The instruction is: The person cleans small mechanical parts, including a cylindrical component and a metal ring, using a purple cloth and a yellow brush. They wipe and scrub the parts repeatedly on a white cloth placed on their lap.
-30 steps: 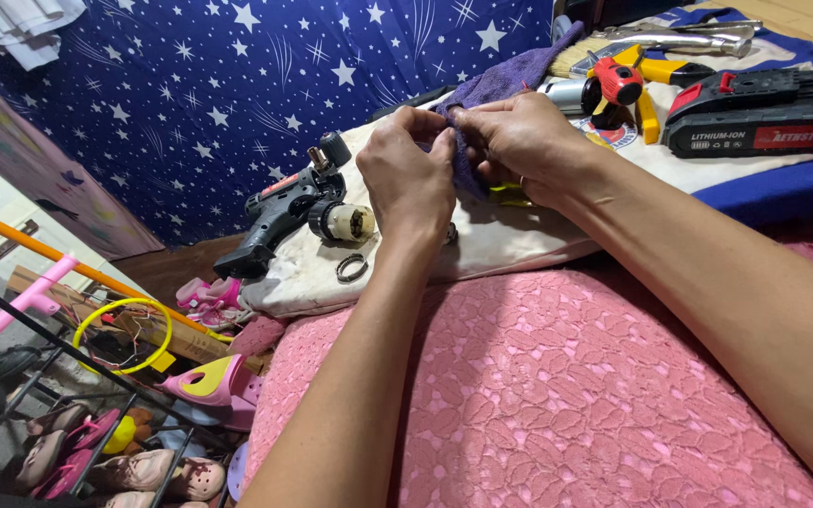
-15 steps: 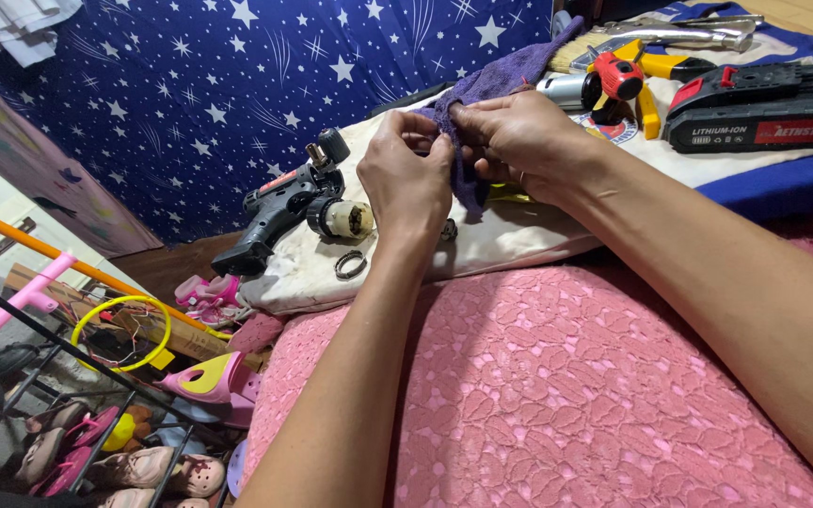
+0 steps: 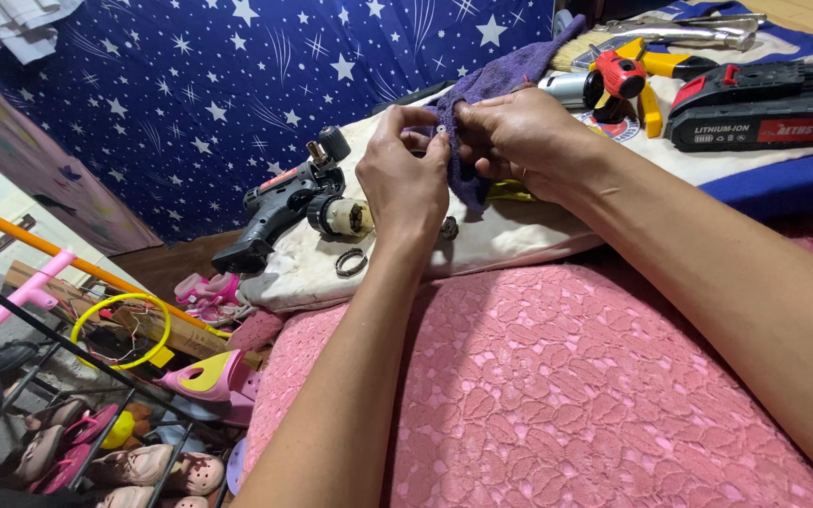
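My left hand (image 3: 405, 179) and my right hand (image 3: 519, 136) meet over a dirty white cloth (image 3: 519, 230), both pinching a purple rag (image 3: 482, 89) that drapes back toward the tools. Whatever the rag wraps is hidden by my fingers. A yellow bit shows under my right hand. Just left of my left hand lies a black drill body (image 3: 279, 207) with its pale motor end exposed, and a metal ring (image 3: 351, 263) rests in front of it. A small dark round part (image 3: 449, 227) sits below my left hand.
A black and red battery pack (image 3: 764, 105), a red and yellow tool (image 3: 628, 75), a silver cylinder (image 3: 566, 89) and pliers (image 3: 698, 33) lie at the back right. Pink lace fabric (image 3: 557, 395) covers the near side. A shoe rack (image 3: 77, 414) stands at lower left, against a starry blue sheet (image 3: 237, 94).
My left fingers have shifted slightly on the rag, working it against my right hand. The view has crept down a little; the drill and tools stay put.
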